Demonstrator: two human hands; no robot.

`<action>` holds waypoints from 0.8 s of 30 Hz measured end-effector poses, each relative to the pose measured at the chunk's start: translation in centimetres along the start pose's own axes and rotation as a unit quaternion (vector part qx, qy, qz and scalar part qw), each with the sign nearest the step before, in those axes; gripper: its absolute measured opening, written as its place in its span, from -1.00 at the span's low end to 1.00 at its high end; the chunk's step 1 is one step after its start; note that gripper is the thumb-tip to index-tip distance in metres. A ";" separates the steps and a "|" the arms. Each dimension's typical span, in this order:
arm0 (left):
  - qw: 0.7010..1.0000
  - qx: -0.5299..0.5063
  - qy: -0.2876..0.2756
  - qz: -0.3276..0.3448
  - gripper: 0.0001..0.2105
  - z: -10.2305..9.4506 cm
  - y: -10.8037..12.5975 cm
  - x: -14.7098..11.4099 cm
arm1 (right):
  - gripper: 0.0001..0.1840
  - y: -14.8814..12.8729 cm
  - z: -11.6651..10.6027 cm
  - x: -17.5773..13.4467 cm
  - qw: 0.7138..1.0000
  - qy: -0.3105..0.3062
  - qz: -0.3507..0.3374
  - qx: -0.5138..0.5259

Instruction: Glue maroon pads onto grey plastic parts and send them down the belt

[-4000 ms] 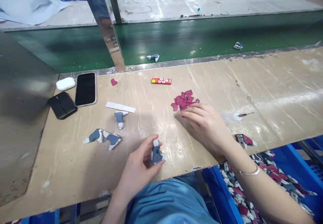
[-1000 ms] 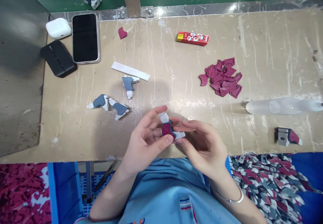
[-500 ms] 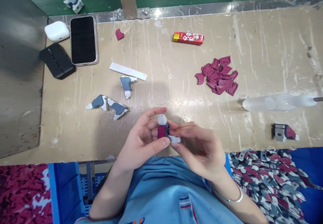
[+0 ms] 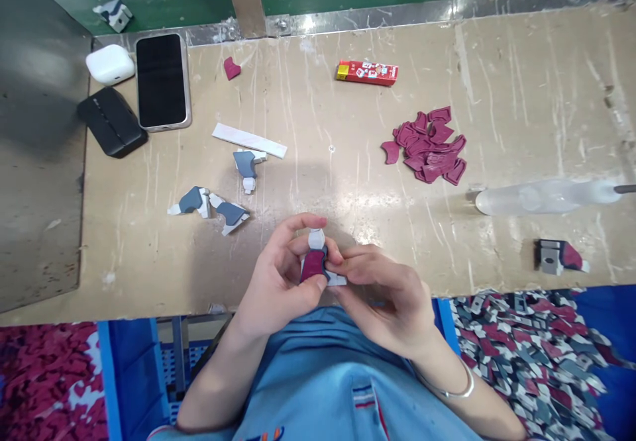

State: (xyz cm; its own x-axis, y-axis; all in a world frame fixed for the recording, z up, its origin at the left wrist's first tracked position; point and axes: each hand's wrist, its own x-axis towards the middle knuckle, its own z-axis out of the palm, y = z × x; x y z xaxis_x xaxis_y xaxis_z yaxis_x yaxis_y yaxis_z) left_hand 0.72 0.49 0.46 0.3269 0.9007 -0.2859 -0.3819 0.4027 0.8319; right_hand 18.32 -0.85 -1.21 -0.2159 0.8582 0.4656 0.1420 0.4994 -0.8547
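Between my two hands, close to the table's front edge, is a small plastic part (image 4: 314, 263) with a maroon panel, a dark blue-grey body and pale grey ends. My left hand (image 4: 282, 282) is closed round its left side, thumb on the maroon panel. The fingers and thumb of my right hand (image 4: 382, 289) pinch its lower right, around the pale end. To the left lie several similar blue-grey and white parts (image 4: 231, 213) without maroon on the faces I see. A pile of loose maroon panels (image 4: 432, 149) lies further right.
A phone (image 4: 163, 82), a white case (image 4: 110, 64) and a black box (image 4: 113, 122) sit at back left. A white strip (image 4: 249, 140), a red packet (image 4: 366, 73) and a clear bottle (image 4: 546, 198) lie on the table (image 4: 308, 123). Bins of maroon pieces (image 4: 44, 381) and mixed parts (image 4: 536, 361) stand below.
The held part has turned slightly, so its maroon panel slants and shows more fully. Both hands have shifted slightly left. The camera view has also moved a little.
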 end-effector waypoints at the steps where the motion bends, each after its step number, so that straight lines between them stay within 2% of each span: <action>1: 1.000 -0.002 0.002 0.002 -0.53 0.2 0.1 0.0 | -0.60 0.0 0.0 0.0 1.000 -0.001 -0.008 -0.003; 7: 1.000 0.018 0.023 0.004 -0.47 0.3 0.4 -0.1 | -0.54 0.3 0.1 -0.5 0.999 0.044 -0.008 -0.011; 11: 0.996 0.027 0.066 0.048 -0.69 0.5 0.2 -0.4 | -0.54 0.4 0.3 -0.6 0.998 0.066 -0.008 -0.007; 14: 0.988 0.085 0.085 0.101 -0.84 0.8 0.2 -0.7 | -0.59 0.3 0.4 -0.5 0.995 0.087 0.031 0.027; 17: 0.963 0.197 0.086 0.162 -0.75 0.8 0.3 -1.0 | -0.57 0.1 0.0 -0.3 0.986 0.089 0.120 0.074; 19: 0.952 0.231 0.079 0.186 -0.64 0.7 0.3 -1.2 | -0.66 -0.1 -0.3 -0.1 0.978 0.064 0.170 0.102; 22: 0.958 0.201 0.094 0.182 -0.55 0.7 0.2 -1.2 | -0.72 -0.4 -0.5 0.2 0.970 0.062 0.188 0.137; 24: 0.960 0.191 0.103 0.178 -0.64 0.7 0.1 -1.2 | -0.68 -0.4 -0.3 0.3 0.968 0.086 0.178 0.152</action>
State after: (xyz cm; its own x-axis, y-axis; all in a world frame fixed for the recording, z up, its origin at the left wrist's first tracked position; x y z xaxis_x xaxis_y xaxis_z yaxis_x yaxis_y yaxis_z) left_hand 0.94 -0.66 1.21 0.0423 0.9991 -0.0072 -0.0807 0.0106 0.9967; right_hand 18.45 -0.79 -0.66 -0.0382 0.9897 0.1380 -0.1181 0.1327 -0.9841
